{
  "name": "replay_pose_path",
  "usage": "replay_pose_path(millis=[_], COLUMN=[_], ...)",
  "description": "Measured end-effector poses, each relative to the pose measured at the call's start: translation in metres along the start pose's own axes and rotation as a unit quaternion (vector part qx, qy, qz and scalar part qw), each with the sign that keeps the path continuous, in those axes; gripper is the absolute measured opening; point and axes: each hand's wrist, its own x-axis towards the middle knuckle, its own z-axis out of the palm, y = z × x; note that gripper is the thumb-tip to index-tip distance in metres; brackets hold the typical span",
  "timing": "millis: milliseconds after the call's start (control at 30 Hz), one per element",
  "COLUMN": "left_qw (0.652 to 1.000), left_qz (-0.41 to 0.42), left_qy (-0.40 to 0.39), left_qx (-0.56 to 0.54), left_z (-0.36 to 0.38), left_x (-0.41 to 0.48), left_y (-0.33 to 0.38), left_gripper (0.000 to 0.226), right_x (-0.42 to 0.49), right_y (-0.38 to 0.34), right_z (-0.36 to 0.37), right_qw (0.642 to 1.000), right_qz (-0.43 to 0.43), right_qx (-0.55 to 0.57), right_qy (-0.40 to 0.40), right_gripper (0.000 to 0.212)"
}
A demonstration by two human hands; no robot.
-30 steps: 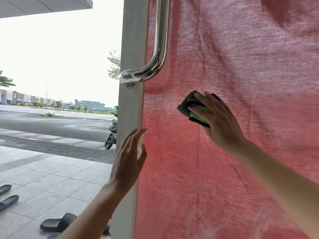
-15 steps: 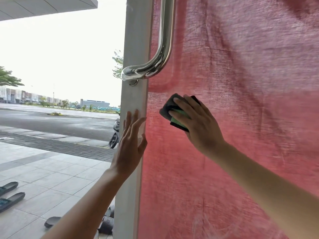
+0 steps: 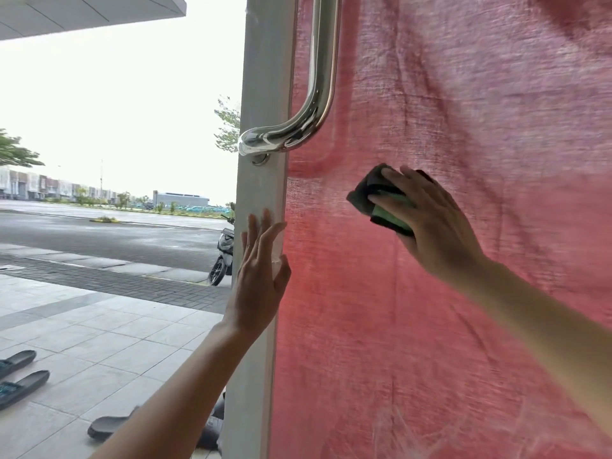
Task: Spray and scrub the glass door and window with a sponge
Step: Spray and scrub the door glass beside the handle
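Tiled forecourt [image 3: 99,326], wet road beyond. Left hand [image 3: 256,279] flat, fingers straight, bracing door frame [image 3: 261,94]. Glass door [image 3: 381,342], red cloth [image 3: 496,111] behind. Right hand [image 3: 440,233] grips sponge [image 3: 371,197] against pane, below handle [image 3: 318,104]. Best: even pressure, overlapping strokes, brace firm.

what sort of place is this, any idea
Probably the street entrance of a shop or office: a glass door with a steel pull handle, a tiled forecourt with sandals left on it, and a road with a parked scooter beyond. The right hand holds a sponge on the glass.
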Motion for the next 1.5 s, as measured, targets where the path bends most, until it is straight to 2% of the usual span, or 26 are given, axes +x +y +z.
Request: replay_pose_path(millis=[200,400,700,867,1033,1167,1267,1400,1500], left_qw=[1.000,1.000,0.998,0.998,0.999,0.999,0.999,1.000,1.000], left_qz=[-0.003,-0.006,-0.037,-0.048,-0.032,-0.034,-0.035,-0.018,0.011], left_qy=[0.000,-0.008,0.012,0.010,-0.015,-0.026,-0.024,-0.021,-0.026], left_qx=[-0.019,-0.024,-0.053,-0.049,-0.020,-0.016,-0.009,0.008,0.012], left_z=[-0.004,-0.008,-0.007,-0.007,-0.007,-0.007,-0.007,-0.007,0.004], left_x=[-0.002,-0.001,-0.034,-0.055,-0.059,-0.059,-0.059,-0.060,-0.062], left_y=[0.002,0.003,0.011,0.007,0.006,0.009,0.011,0.010,0.016], left_gripper=[0.049,0.046,0.050,0.053,0.057,0.051,0.053,0.055,0.056], right_x=[0.101,0.147,0.052,-0.027,-0.122,-0.179,-0.177,-0.137,-0.082], right_y=[0.004,-0.030,-0.088,-0.114,-0.144,-0.153,-0.150,-0.122,-0.084], right_z=[-0.007,0.022,0.062,0.078,0.112,0.143,0.137,0.106,0.074], right_qw=[0.997,0.996,0.998,0.992,0.970,0.946,0.939,0.958,0.978], right_qz=[0.056,0.011,-0.056,-0.118,-0.218,-0.272,-0.294,-0.266,-0.192], right_qx=[0.005,0.005,0.002,-0.013,-0.050,-0.091,-0.090,-0.053,-0.045], right_qy=[0.047,0.085,0.036,-0.046,-0.099,-0.149,-0.155,-0.096,-0.069], right_gripper=[0.055,0.038,0.047,0.051,0.035,0.045,0.053,0.031,0.051])
